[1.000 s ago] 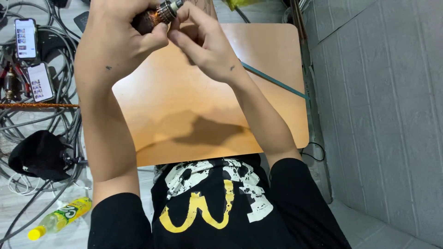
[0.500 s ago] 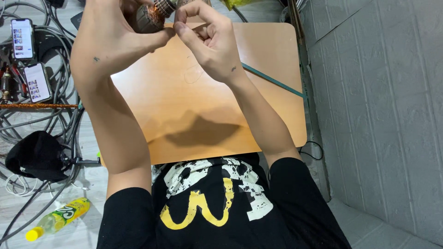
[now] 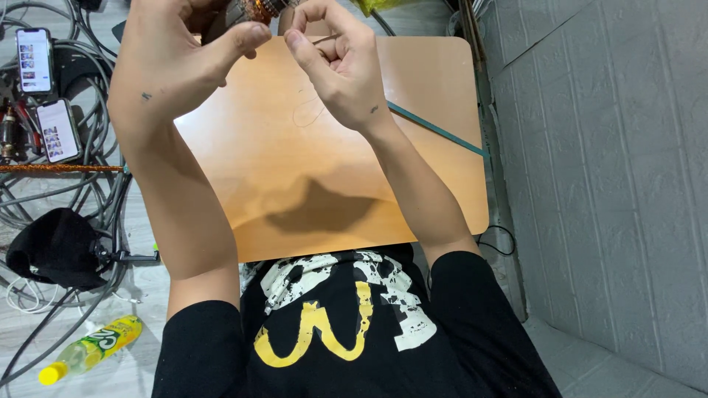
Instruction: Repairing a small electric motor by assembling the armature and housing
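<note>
Your left hand (image 3: 177, 63) is up near the top edge of the view, fingers curled round a small copper-wound part (image 3: 258, 9) — looks like a motor armature, though most of it is cut off by the frame, so I can't tell exactly how it's gripped. The thumb sticks out toward the other hand, probably to steady things while the fine work goes on.

Your right hand (image 3: 339, 63) sits just beside it, thumb and forefinger pinched narrow as if on a thin strand; the other fingers are tucked in. A very fine wire loop (image 3: 310, 114) seems to hang below that hand, over the tabletop, so it reads like you're holding the strand taut and keeping both hands raised so it stays clear of the wooden table (image 3: 413, 184).

Both hands are well above the table, casting one shadow on it. A long teal rod (image 3: 435, 133) lies across the right side of the table, untouched.

Off to the left on the floor — two phones (image 3: 44, 96), a tangle of grey cables (image 3: 88, 191), a black pouch (image 3: 51, 247) and a green bottle (image 3: 92, 350) lying on its side, all well apart from your hands.
</note>
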